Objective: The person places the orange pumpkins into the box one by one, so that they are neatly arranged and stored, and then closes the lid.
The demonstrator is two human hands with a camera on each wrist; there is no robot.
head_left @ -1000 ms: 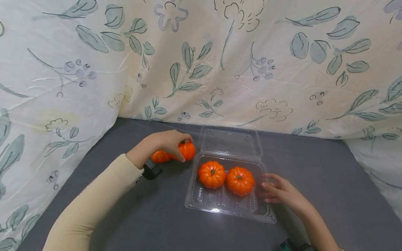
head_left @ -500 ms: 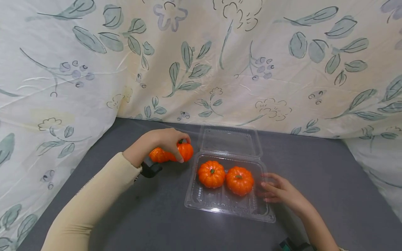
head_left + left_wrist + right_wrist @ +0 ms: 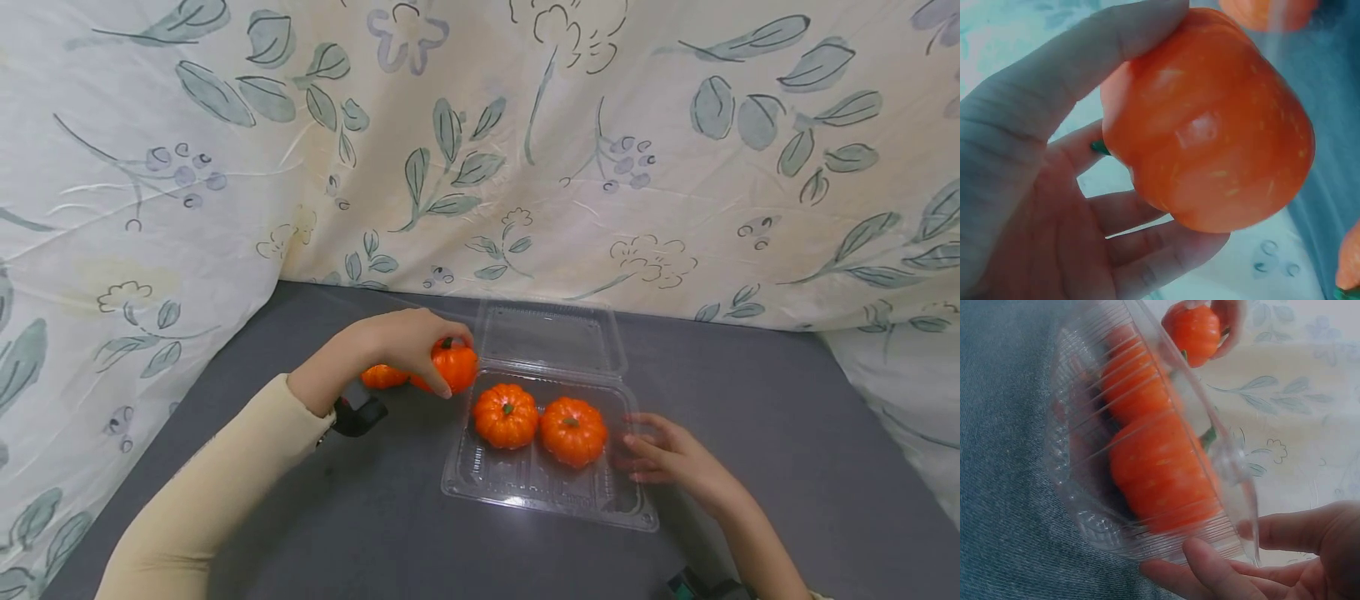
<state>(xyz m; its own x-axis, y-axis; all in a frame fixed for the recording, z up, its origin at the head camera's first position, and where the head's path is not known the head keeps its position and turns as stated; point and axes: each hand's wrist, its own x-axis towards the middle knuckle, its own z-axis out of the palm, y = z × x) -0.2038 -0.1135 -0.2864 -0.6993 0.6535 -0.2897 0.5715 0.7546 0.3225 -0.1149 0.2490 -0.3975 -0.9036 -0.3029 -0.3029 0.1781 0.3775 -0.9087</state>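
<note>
My left hand [image 3: 408, 340] grips a small orange pumpkin [image 3: 454, 367] with a green stem, just left of a clear plastic container [image 3: 480, 492]. In the left wrist view, thumb and fingers wrap this pumpkin [image 3: 1210, 131] from opposite sides. Partly hidden behind the hand is another pumpkin [image 3: 384, 377]. Inside the container two more sit side by side, a left pumpkin [image 3: 506, 417] and a right pumpkin [image 3: 573, 432]. My right hand [image 3: 678, 458] holds the container's right side; in the right wrist view its fingers [image 3: 1213, 565] lie along the clear wall [image 3: 1147, 547].
The container's hinged lid [image 3: 551, 337] lies folded back, flat toward the rear. A dark grey tabletop [image 3: 765, 400] lies beneath everything. Floral cloth [image 3: 487, 167] hangs along the back and sides.
My left hand first shifts slightly left with the pumpkin, then comes right, bringing it closer to the container's left rim. The right hand and the container stay put.
</note>
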